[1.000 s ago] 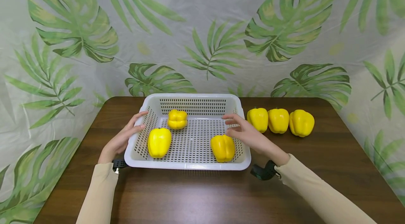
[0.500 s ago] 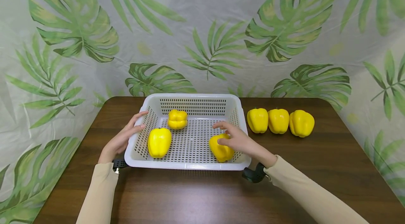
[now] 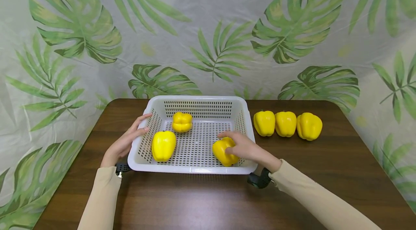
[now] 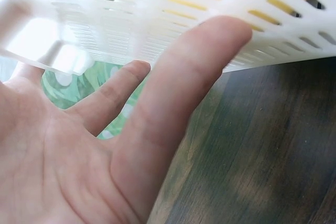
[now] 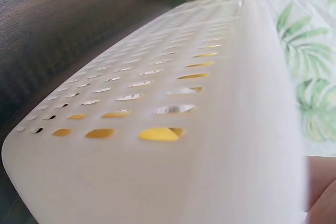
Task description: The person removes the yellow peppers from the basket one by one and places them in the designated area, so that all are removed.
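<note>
- Leftward my right hand [image 3: 243, 146] has moved, and it holds the near-right yellow pepper [image 3: 220, 151] inside the basket [image 3: 191, 169].
- My left hand [image 3: 125, 141] is spread; only left wrist view shows its thumb [image 4: 168, 87] against the outer wall [image 4: 123, 17].

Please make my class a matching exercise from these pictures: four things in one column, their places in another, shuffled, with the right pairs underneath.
Things
1. Left hand
2. Right hand
3. Row of three yellow peppers
4. Leaf-print cloth

Places
A. Behind the table
B. On a pepper in the near right part of the basket
C. At the left end of the basket
D. On the table, to the right of the basket

Right pairs: 1-C, 2-B, 3-D, 4-A
</note>
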{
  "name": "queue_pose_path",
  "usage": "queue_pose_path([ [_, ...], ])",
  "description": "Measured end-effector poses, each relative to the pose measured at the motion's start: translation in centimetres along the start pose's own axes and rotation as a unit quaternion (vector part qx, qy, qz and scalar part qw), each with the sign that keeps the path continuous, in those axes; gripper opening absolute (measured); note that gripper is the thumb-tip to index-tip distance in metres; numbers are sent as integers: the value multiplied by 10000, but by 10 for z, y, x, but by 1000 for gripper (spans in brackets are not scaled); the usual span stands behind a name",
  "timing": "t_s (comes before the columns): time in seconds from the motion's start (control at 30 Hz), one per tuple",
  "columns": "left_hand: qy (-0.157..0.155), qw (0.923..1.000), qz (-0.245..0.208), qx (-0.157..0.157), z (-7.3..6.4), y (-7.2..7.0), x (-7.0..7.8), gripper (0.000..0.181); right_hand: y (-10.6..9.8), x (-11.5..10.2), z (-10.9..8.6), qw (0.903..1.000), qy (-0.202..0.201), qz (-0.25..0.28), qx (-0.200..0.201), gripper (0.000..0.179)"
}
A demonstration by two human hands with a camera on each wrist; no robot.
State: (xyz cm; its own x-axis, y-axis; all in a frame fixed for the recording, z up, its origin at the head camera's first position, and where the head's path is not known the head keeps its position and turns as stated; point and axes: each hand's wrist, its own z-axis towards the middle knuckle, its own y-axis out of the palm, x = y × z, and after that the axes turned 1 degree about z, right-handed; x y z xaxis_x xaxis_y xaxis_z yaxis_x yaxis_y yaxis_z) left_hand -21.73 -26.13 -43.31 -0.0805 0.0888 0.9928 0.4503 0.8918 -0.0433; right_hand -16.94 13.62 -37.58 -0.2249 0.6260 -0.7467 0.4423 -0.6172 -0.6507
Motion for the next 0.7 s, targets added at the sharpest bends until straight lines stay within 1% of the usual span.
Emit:
queue_pose_path([
  [0.13, -8, 10000, 27, 19, 0, 0, 0, 57, 3, 0, 0, 9999, 74, -64, -60, 48],
  [0.37, -14, 10000, 50, 34, 0, 1, 0, 57, 10, 2, -1, 9987, -225, -418, -162, 55],
  [0.4, -15, 10000, 56, 34, 0, 1, -1, 57, 11, 2, -1, 9986, -216, -448, -161, 55],
  [0.7, -12, 10000, 78, 48, 0, 1, -1, 57, 17, 2, 0, 9989, -199, -377, -194, 49],
])
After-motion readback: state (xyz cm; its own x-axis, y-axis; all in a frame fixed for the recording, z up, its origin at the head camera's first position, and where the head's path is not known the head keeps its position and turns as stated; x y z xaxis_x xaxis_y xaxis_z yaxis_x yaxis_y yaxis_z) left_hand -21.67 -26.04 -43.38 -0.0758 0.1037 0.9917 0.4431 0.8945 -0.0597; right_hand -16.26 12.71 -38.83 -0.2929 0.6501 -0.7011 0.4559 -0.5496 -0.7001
